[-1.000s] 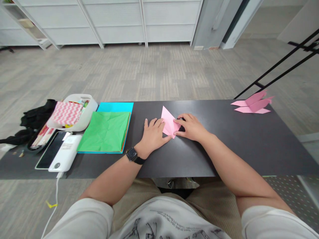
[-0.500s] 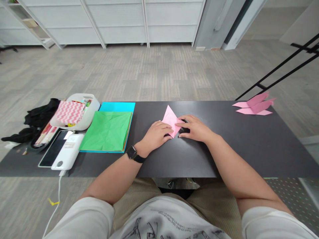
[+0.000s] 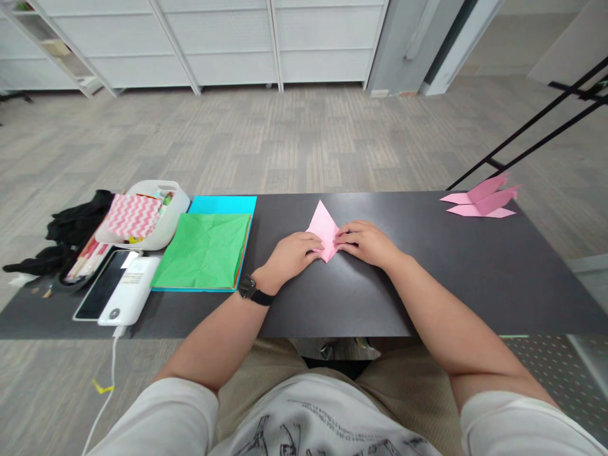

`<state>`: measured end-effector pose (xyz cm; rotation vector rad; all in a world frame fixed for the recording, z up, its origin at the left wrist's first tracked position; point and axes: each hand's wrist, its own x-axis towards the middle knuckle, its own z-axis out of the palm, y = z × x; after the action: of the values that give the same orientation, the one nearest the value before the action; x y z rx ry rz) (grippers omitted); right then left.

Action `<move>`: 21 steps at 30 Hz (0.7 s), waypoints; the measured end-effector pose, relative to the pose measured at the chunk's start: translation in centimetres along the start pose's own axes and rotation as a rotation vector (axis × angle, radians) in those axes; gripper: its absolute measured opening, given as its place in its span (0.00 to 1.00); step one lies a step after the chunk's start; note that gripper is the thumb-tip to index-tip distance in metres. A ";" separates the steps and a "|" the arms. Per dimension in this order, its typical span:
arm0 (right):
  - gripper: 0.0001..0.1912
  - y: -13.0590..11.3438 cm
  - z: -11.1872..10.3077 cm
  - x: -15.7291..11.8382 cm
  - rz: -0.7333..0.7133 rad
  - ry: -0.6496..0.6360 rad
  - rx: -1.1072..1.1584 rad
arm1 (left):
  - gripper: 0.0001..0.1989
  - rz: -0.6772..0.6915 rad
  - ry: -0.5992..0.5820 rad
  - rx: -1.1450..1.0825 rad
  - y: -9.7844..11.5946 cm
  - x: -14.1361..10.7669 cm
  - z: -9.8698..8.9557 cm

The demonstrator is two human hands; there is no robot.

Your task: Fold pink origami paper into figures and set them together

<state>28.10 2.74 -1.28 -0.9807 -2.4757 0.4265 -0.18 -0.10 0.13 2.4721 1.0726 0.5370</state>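
A folded pink paper [image 3: 323, 226] lies on the dark table, its pointed tip facing away from me. My left hand [image 3: 295, 252] has its fingers closed on the paper's lower left side. On the opposite side, my right hand [image 3: 365, 242] pinches the paper's right edge with thumb and fingers. The lower point of the paper shows between my two hands. Two folded pink paper figures [image 3: 491, 201] rest near the far right corner of the table.
Green paper [image 3: 204, 250] lies on blue sheets [image 3: 225, 204] at the left. Beside them are a white basket [image 3: 171, 218], a phone [image 3: 102, 285], a white power bank [image 3: 130, 291] with a cable, and black cloth [image 3: 78, 218].
My right hand's fingers have closed in on the paper's right edge, and that side corner no longer sticks out. My left hand has shifted slightly left.
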 end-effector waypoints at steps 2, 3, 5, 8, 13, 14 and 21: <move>0.10 -0.1 0.0 0.0 0.004 0.005 -0.003 | 0.08 0.025 -0.003 0.001 -0.2 0.0 0.0; 0.10 -0.1 0.0 0.1 0.004 0.007 -0.008 | 0.07 0.033 -0.007 0.000 -0.3 0.0 0.0; 0.10 -0.2 -0.1 0.1 0.005 0.007 -0.015 | 0.07 0.041 -0.017 -0.002 -0.4 0.1 0.0; 0.10 -0.3 -0.2 0.2 0.006 -0.006 -0.021 | 0.08 0.039 -0.032 0.010 -0.4 0.1 0.0; 0.10 -0.4 -0.3 0.2 0.007 -0.012 -0.027 | 0.09 0.057 -0.064 0.044 0.2 0.3 -0.2; 0.10 -0.4 -0.4 0.2 0.005 -0.011 -0.017 | 0.09 0.058 -0.063 0.055 0.3 0.3 -0.2; 0.18 -0.9 -0.7 -0.1 0.007 0.018 0.037 | 0.07 0.044 0.070 0.036 1.3 0.2 -0.4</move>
<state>27.97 2.14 -0.33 -0.9741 -2.4403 0.4620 0.58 -0.68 1.18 2.5299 1.0656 0.6270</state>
